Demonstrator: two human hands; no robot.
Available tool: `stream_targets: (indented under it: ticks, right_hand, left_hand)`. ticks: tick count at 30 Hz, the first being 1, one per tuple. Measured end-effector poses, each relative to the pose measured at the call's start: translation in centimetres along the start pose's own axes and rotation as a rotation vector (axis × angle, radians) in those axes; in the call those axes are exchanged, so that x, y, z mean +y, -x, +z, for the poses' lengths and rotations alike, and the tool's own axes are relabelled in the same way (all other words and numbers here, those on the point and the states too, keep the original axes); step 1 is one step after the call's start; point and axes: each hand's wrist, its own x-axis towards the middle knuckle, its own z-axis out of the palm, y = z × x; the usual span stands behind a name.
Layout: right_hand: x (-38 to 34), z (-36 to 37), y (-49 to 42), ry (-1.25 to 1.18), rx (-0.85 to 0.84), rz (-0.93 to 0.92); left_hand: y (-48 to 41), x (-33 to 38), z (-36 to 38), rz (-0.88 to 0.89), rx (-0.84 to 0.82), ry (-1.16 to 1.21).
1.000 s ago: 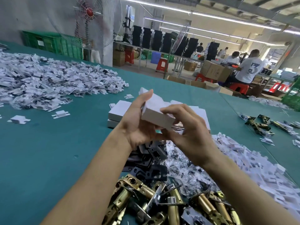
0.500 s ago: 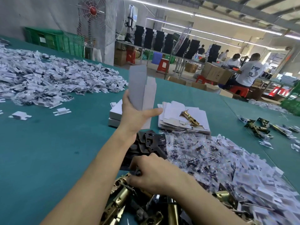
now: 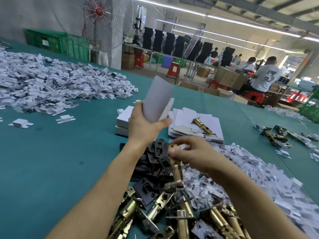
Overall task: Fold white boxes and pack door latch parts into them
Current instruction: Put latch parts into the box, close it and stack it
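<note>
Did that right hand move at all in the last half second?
Yes. The right hand has lifted away from the brass latch pile, pinching one brass latch, and now sits closer to the stack of flat boxes.

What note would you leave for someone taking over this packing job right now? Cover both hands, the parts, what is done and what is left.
Left hand grips an opened white box upright.
Right hand pinches a brass latch above the latch pile.
Flat blanks lie stacked beyond, a spare latch on top; dark plates beside the left wrist.
Done: box shaped, latch picked.
Left: slip latch in, close box.
</note>
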Motion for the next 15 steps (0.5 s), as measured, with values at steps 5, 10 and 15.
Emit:
stream_targets:
  ticks: [5,10,15]
  right_hand:
    - [-1.1,-4.3,1.0,-0.222,0.558,-0.161]
    - [-2.6,-6.1,1.4,-0.364,0.903,-0.437]
    - [-2.5,-6.0,1.3,-0.315,0.800,-0.545]
  left_hand:
    - [0.4,-0.6,0.0,0.073,-0.087,-0.207]
    - [1.2,-0.7,0.5,0.029,-0.363,-0.084]
    - [1.7,-0.1,0.3,-0.058,-0.687,0.180]
